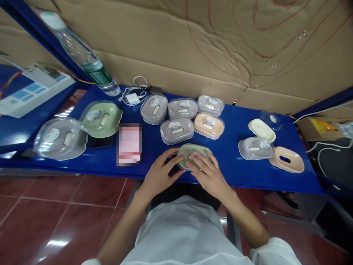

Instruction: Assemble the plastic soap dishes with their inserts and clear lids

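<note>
A green oval plastic box (182,164) with a see-through lid lies near the front edge of the blue table. My left hand (162,171) curls round its left end, thumb at the near side and fingers at the far side. Across the lid, my right hand (206,169) lies with its fingers stretched out and slightly apart, covering much of the top. A bit of white label shows under the right fingertips. Just beyond are a grey lidded box (169,135) and a peach lidded box (215,129).
More grey lidded boxes (154,116) stand behind. At the left are another green box (106,127), a large grey one (60,145) and a phone (129,143). A peach base (296,162) and cream tray (261,130) lie right. A water bottle (85,62) leans at the back.
</note>
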### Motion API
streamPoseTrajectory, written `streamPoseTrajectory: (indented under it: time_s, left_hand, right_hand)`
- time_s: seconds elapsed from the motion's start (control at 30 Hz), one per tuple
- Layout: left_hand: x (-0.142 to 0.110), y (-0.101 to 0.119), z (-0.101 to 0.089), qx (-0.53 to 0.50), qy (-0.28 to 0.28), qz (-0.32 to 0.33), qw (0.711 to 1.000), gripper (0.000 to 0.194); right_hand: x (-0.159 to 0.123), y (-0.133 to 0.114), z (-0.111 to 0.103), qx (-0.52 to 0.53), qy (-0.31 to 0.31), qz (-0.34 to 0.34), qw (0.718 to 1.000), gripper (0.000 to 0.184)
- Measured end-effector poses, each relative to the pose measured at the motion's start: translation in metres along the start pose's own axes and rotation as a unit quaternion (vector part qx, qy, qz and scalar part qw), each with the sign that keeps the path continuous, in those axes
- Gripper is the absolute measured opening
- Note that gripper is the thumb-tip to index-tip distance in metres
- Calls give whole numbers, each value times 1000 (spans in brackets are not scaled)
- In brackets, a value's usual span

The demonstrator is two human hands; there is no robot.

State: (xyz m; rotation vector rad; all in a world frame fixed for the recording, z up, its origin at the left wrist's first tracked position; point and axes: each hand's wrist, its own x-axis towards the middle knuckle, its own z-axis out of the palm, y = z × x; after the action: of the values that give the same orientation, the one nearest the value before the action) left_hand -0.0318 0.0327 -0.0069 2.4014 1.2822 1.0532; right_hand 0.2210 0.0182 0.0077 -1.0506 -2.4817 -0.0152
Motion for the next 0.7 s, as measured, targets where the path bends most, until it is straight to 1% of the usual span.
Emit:
streamPoseTrajectory:
  time_s: [0.1, 0.23, 0.4, 0.53, 0.6, 0.7]
  left_hand:
    - [1, 1, 0, 17, -1, 7, 1000, 47]
    - [2, 3, -2, 25, 4, 6, 1000, 56]
    - [4, 5, -5, 35, -4, -8, 999, 54]
    - [4, 5, -3, 44, -14, -14, 999, 54]
    - [4, 4, -2, 50, -14, -15, 999, 53]
    - [3, 3, -1, 61, -18, -11, 998, 51]
  right_hand:
    - [3, -1, -4, 12, 5, 11, 1000, 44]
    - [2, 6, -13, 24, -5, 35, 999, 49]
    - [-2, 33, -25, -18, -9, 75, 997, 51]
    - [6, 57, -31, -50, -12, 87, 995, 51]
    - [12, 66, -34, -55, -20, 92, 994, 52]
    - [19, 71, -40, -52, -33, 89, 994, 49]
